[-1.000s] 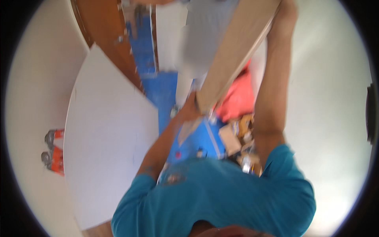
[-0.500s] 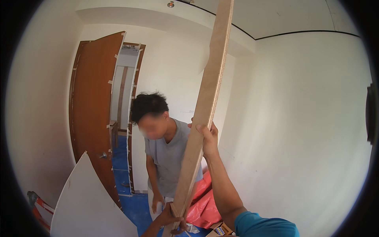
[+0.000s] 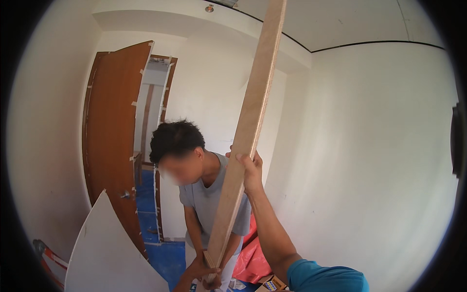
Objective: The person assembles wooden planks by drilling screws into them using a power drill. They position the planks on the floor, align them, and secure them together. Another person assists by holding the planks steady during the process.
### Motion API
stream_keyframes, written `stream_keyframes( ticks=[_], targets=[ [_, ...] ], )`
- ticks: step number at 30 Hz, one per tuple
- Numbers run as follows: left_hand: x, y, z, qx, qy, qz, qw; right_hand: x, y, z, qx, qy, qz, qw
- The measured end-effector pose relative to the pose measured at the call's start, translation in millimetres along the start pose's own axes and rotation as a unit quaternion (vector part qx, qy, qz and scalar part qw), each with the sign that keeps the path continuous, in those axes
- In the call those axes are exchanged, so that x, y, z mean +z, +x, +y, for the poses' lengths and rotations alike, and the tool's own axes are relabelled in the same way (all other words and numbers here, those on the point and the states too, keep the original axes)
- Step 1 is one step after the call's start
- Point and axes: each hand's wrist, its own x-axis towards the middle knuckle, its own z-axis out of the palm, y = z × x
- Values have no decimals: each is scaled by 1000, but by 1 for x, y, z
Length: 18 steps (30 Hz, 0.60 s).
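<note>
A long plywood board (image 3: 250, 117) stands tilted in front of me, its upper end running out of the top of the picture. Partway up, my right hand (image 3: 249, 170) is closed round its edge, thumb across the near face. Low down, my left hand (image 3: 198, 267) grips the board near its bottom end. Facing me, a person in a grey T-shirt (image 3: 206, 202) bends over that lower end with both arms reaching down to it. Fingers overlap there, so what the person's hands hold is partly hidden.
A brown door (image 3: 116, 121) with masking tape stands ajar on the left. A white panel (image 3: 109, 253) rises at the lower left, beside a red-orange tool or frame (image 3: 51, 258). Blue sheeting (image 3: 168, 258) covers the floor; red sheeting (image 3: 253, 258) and a cardboard box (image 3: 271, 283) lie behind the board.
The person has leaned lower and brought both arms down to the board's bottom end. The board and my right hand have shifted slightly left and down in view.
</note>
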Motion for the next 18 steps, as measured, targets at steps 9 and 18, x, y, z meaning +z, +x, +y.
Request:
stream_keyframes(
  ticks=[9,18],
  targets=[
    [0,7,-20,16,28,-22,999,-5,0,4,-17,9,4,1000],
    [0,-35,-41,-6,32,19,999,14,-8,13,-24,-13,-25,999]
  ],
)
